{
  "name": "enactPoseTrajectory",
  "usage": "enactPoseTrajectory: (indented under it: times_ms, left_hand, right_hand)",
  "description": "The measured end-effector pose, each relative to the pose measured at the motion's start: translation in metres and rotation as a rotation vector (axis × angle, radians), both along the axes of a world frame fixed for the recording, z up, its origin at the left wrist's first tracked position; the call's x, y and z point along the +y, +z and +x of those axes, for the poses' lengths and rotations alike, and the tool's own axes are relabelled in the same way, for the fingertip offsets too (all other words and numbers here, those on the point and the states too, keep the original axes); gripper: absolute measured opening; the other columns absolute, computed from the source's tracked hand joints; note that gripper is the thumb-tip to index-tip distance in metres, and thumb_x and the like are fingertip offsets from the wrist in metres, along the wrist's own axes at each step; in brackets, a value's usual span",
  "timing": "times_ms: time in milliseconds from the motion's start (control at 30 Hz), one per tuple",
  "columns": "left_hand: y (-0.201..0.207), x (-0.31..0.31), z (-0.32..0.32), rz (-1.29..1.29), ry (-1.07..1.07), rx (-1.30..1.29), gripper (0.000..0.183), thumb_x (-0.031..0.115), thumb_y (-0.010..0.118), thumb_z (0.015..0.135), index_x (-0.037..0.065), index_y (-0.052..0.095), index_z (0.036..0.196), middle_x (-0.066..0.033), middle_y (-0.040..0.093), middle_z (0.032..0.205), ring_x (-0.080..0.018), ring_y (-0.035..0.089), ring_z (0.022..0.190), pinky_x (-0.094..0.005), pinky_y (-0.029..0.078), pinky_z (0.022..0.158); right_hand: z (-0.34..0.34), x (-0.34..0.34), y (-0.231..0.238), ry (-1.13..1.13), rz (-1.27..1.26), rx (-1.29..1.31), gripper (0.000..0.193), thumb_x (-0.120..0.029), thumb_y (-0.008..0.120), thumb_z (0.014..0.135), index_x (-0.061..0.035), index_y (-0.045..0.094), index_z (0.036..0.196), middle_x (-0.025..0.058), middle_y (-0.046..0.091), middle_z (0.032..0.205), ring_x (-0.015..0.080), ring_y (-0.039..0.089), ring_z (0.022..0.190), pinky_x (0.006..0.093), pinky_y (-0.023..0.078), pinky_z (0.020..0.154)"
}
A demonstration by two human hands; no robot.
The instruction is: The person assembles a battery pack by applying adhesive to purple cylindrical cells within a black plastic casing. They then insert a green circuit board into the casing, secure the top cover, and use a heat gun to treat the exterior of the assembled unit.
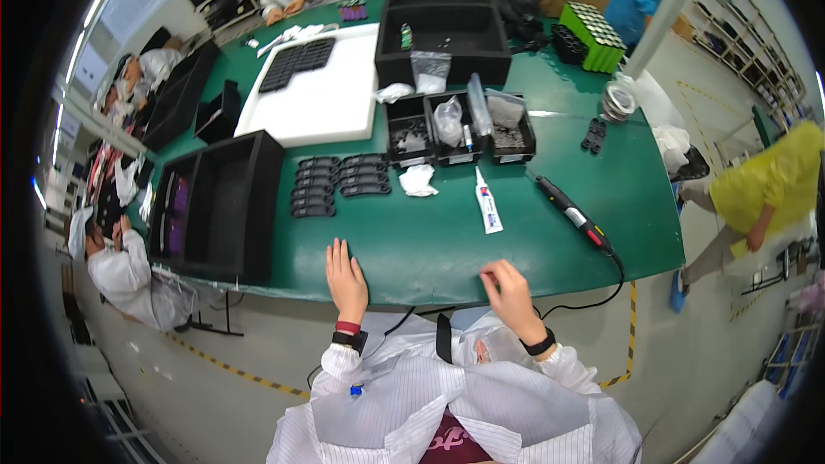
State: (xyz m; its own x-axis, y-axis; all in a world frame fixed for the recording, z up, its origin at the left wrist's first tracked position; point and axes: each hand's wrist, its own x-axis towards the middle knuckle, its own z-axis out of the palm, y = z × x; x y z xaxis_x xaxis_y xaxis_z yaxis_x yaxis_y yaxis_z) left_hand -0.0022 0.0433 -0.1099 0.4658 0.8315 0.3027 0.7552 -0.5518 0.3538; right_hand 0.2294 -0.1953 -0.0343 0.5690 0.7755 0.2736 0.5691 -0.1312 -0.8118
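My left hand (pixel 345 283) lies flat near the table's front edge, fingers stretched out, holding nothing. Loosely curled, my right hand (pixel 510 294) hovers at the same edge farther right; nothing shows in its fingers. Beyond the left hand, small black plastic parts (pixel 314 187) lie stacked in two columns. A white tube with a pointed nozzle (pixel 488 203) rests ahead of my right hand. To its right is a black electric screwdriver (pixel 571 211) with a red button and a cord running off the front edge. A crumpled white tissue (pixel 418 180) lies near the columns.
Small black bins (pixel 412 157) hold dark parts and plastic bags. Large black divided boxes (pixel 225 215) stand at left and at the back. A white foam board (pixel 344 112) carries black pieces. A green battery pack (pixel 593 37) sits far right. Co-workers surround the table; one in yellow (pixel 765 176) walks.
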Motion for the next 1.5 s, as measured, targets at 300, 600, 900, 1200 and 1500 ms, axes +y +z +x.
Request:
enactPoseTrajectory:
  times_ms: [300, 600, 900, 1200, 1500]
  left_hand:
    - [0.007, 0.011, -0.002, -0.070, 0.010, -0.037, 0.042, 0.012, 0.054, 0.095, 0.002, 0.051, 0.136, -0.0145, 0.049, 0.144, -0.0365, 0.040, 0.135, -0.0486, 0.032, 0.110]
    - [0.021, 0.025, 0.013, -0.088, 0.064, -0.082, 0.038, 0.010, 0.057, 0.092, 0.000, 0.056, 0.128, -0.0152, 0.054, 0.132, -0.0361, 0.046, 0.125, -0.0490, 0.035, 0.105]
    - [0.025, 0.033, 0.008, -0.204, 0.139, 0.002, 0.039, 0.008, 0.058, 0.090, 0.001, 0.057, 0.129, -0.0141, 0.054, 0.133, -0.0355, 0.045, 0.127, -0.0498, 0.034, 0.105]
    - [0.025, 0.035, 0.009, -0.220, 0.146, 0.014, 0.040, 0.008, 0.060, 0.089, 0.002, 0.057, 0.128, -0.0136, 0.054, 0.133, -0.0353, 0.045, 0.127, -0.0493, 0.035, 0.105]
    - [0.015, 0.034, 0.003, -0.108, 0.097, -0.206, 0.038, 0.006, 0.058, 0.090, 0.000, 0.055, 0.128, -0.0163, 0.057, 0.127, -0.0362, 0.048, 0.123, -0.0482, 0.035, 0.104]
  right_hand:
    - [0.016, 0.168, 0.087, 0.388, 0.172, -0.022, 0.025, -0.004, 0.070, 0.086, -0.0005, 0.063, 0.110, 0.0110, 0.065, 0.101, 0.0210, 0.065, 0.081, 0.0325, 0.052, 0.072]
    - [0.242, 0.451, 0.075, -0.250, 0.219, -0.084, 0.017, -0.017, 0.072, 0.083, -0.0008, 0.073, 0.087, 0.0114, 0.073, 0.076, 0.0183, 0.071, 0.073, 0.0311, 0.055, 0.069]
    - [0.280, 0.582, 0.026, -0.298, -0.285, -0.318, 0.035, -0.032, 0.074, 0.084, 0.0019, 0.073, 0.091, 0.0249, 0.071, 0.095, 0.0411, 0.069, 0.094, 0.0449, 0.056, 0.083]
    - [0.296, 0.591, 0.004, -0.385, -0.309, -0.219, 0.023, -0.016, 0.064, 0.082, 0.0016, 0.072, 0.094, 0.0278, 0.069, 0.101, 0.0445, 0.066, 0.101, 0.0488, 0.054, 0.088]
    - [0.275, 0.425, 0.146, 0.097, 0.162, 0.197, 0.027, -0.022, 0.076, 0.082, 0.0021, 0.068, 0.092, 0.0092, 0.072, 0.081, 0.0129, 0.069, 0.071, 0.0276, 0.054, 0.066]
